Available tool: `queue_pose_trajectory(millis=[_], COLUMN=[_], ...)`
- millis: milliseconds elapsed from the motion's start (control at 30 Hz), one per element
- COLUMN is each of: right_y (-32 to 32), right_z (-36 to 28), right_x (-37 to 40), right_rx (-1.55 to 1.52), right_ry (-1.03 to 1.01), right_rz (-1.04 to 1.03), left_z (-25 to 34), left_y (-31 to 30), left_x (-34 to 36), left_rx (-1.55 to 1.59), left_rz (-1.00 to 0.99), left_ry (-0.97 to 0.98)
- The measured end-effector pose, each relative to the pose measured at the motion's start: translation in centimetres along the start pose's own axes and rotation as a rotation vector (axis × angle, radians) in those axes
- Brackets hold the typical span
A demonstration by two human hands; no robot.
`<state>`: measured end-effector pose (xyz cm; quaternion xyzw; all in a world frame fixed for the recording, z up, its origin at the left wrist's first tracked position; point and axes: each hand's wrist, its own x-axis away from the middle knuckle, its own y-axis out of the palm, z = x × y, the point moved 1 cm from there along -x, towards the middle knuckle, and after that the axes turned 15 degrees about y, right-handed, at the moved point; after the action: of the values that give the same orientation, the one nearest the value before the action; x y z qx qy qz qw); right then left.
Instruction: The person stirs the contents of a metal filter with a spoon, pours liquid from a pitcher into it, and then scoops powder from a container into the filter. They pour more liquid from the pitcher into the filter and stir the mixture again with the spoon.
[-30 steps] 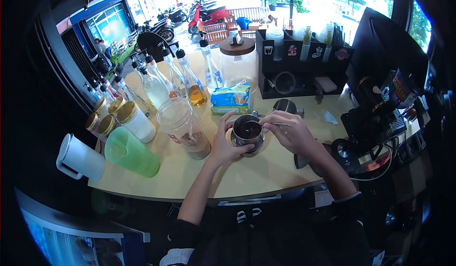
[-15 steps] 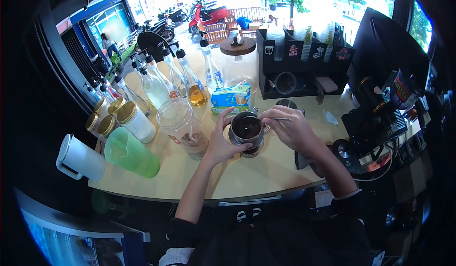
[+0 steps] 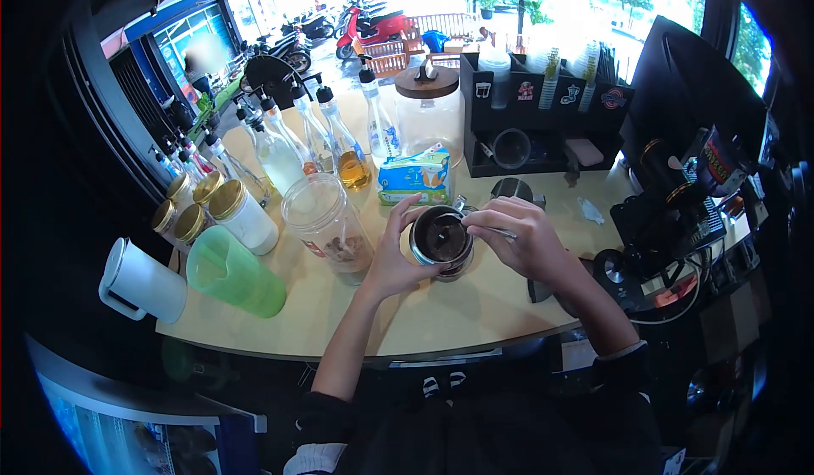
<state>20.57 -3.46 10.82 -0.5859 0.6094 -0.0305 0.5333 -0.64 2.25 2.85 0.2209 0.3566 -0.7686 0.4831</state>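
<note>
My left hand [image 3: 392,259] is curled around the side of a metal-rimmed cup [image 3: 442,239] with dark brown contents. Its thumb lies along the near side and the fingers along the far left. In my right hand [image 3: 524,236] is pinched a thin metal spoon [image 3: 510,234], whose handle end pokes out to the right; its other end reaches toward the cup's inside, where I cannot make out the tip. Left of the cup stands an uncovered clear jar [image 3: 326,225] with brown powder at its bottom. Behind the cup is a blue and green carton [image 3: 415,178].
Several pump bottles [image 3: 348,157] and gold-lidded jars [image 3: 246,212] line the left and back. A green pitcher [image 3: 236,273] and a white pitcher [image 3: 144,282] stand at front left. A black cup organizer [image 3: 543,119] is behind; a dark machine [image 3: 670,220] sits right.
The cup has tipped a little so more of its dark inside shows. My right hand has shifted slightly, the spoon now angled lower at its right end.
</note>
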Motion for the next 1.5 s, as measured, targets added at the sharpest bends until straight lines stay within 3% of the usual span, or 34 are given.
queue_pose_trajectory(millis=[367, 867, 1133, 1500], right_y=[0.6, -0.3, -0.4, 0.2], right_z=[-0.2, -0.4, 0.1, 0.6], right_x=[0.3, 0.6, 0.7, 0.7], right_rx=[-0.126, -0.127, -0.100, -0.088], right_ry=[0.031, 0.091, 0.087, 0.113], right_rz=[-0.148, -0.015, 0.019, -0.021], left_z=[0.5, 1.1, -0.2, -1.4], left_y=[-0.2, -0.8, 0.7, 1.3], left_x=[-0.8, -1.8, 0.3, 1.3], left_rx=[0.036, -0.023, 0.042, 0.002], left_rz=[-0.070, -0.093, -0.013, -0.044], left_ry=[0.064, 0.132, -0.060, -0.138])
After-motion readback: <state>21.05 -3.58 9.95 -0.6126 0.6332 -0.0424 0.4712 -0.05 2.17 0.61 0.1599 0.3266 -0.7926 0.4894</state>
